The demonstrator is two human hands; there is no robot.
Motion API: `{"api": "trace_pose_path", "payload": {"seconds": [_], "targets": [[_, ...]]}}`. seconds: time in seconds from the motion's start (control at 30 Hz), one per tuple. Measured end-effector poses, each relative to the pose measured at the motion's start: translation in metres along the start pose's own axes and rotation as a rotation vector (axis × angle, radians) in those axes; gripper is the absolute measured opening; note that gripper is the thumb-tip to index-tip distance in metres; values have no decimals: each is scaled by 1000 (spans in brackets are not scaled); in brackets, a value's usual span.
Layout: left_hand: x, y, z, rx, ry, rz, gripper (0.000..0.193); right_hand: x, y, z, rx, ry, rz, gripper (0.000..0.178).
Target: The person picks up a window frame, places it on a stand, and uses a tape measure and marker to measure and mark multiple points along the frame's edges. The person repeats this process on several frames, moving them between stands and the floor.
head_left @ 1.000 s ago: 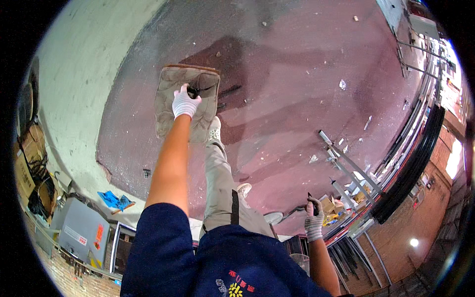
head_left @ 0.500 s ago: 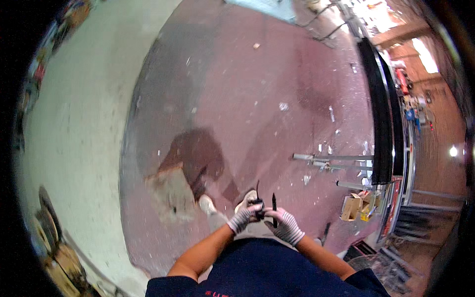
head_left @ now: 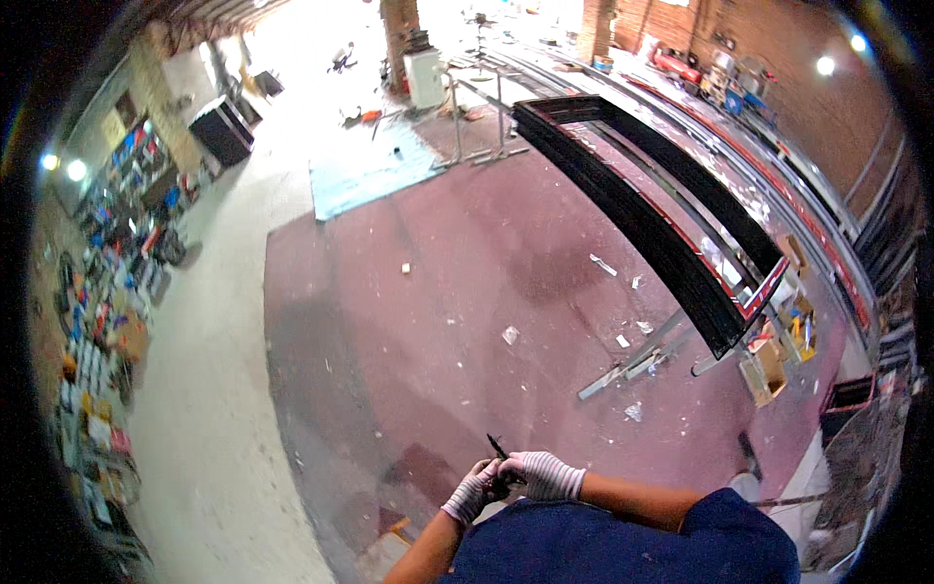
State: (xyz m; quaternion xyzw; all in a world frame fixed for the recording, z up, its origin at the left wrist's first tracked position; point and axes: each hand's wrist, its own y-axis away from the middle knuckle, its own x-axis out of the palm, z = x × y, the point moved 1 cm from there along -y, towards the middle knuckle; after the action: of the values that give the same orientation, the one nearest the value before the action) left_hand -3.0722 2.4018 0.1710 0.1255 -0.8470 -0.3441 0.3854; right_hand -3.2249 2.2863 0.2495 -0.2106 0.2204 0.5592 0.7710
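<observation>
Right hand (head_left: 545, 475) and left hand (head_left: 471, 493), gloved, meeting at a slim black tool (head_left: 497, 447)

Fingertips narrowed, the right seemingly pinching it; what the left holds I can't tell. It juts up just beyond the navy shirt (head_left: 632, 547), long axis slanting away and leftward, tip outward. Looks like two-handed fiddling, which calls for steady fingers. Farther off, to the right, runs a long black frame (head_left: 623, 222)

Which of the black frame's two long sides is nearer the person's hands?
The left long side: it faces the left hand and right hand across the red floor, while the right long side lies beyond it, toward the brick wall.
</observation>
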Motion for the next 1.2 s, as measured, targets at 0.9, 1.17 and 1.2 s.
{"api": "trace_pose_path", "payload": {"seconds": [0.9, 1.17, 1.2], "targets": [[302, -395, -420, -147, -1937, 602, 29, -388, 135, -101, 369, -516, -2052, 35], [546, -444, -456, 571, -2329, 798, 26, -406, 256, -170, 861, -392, -2448, 23], [568, -458, -452, 600, -2309, 831, 27, -411, 264, -179, 979, -321, -2420, 22]]}}
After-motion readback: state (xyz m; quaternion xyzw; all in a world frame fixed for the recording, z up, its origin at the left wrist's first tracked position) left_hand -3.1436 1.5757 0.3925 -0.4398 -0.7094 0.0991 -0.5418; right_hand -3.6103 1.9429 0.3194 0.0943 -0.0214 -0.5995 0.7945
